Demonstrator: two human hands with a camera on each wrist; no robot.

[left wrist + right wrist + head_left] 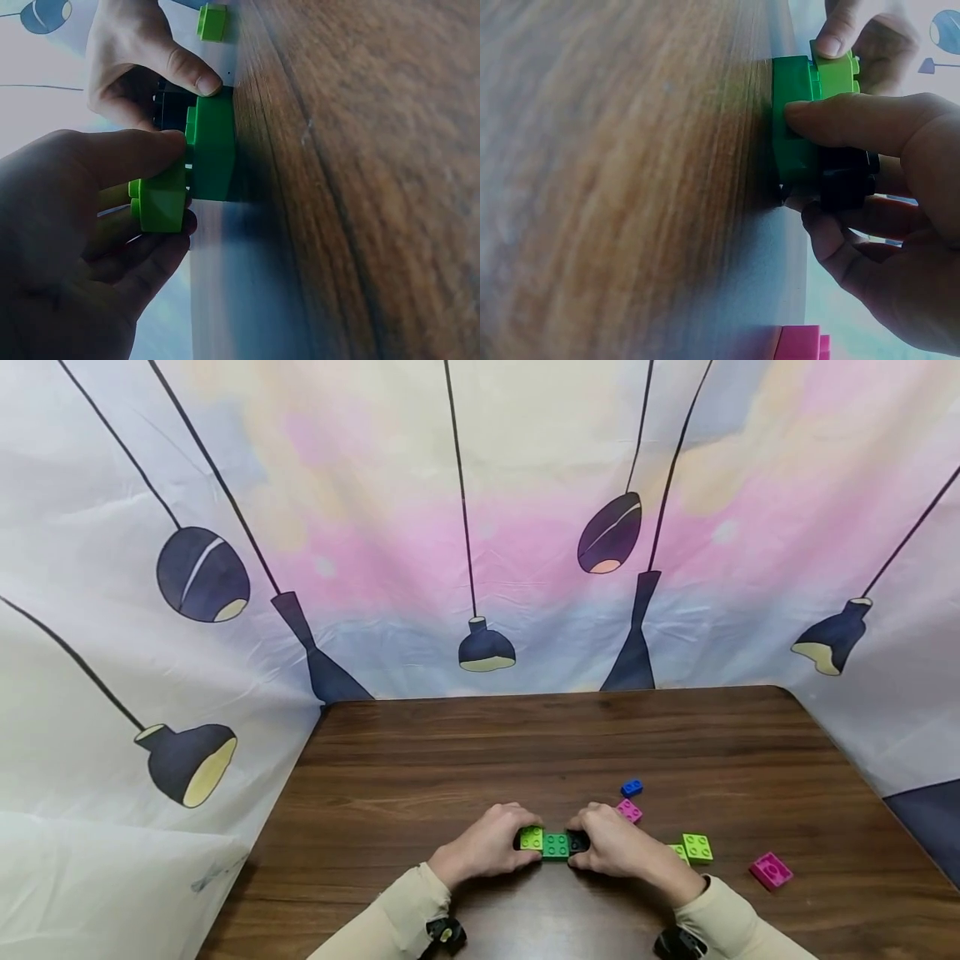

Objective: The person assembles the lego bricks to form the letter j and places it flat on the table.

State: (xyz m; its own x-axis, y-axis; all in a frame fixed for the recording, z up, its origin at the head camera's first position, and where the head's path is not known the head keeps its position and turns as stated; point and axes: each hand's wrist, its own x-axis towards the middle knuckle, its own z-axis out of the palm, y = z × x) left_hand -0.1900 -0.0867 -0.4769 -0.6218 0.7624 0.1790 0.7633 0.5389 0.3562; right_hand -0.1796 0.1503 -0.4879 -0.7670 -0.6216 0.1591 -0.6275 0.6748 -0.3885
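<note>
A dark green brick (556, 846) lies low on the table between both hands, its studs facing up. My left hand (491, 843) pinches a lime green brick (163, 202) between thumb and fingers, over the green brick's left end. Whether those two are fully pressed together I cannot tell. A black brick (846, 178) sits on the right end of the green one. My right hand (618, 843) grips this end, its thumb against the green brick's side and its fingers on the opposite side, around the black brick. The fingers partly hide the black brick.
Beyond the right hand lie a small blue brick (632, 787) and a pink brick (629, 811). Right of the forearm are a lime brick (697, 848), another lime brick (678, 852) partly covered by the arm, and a magenta brick (771, 871). A printed cloth (405, 543) hangs behind the table.
</note>
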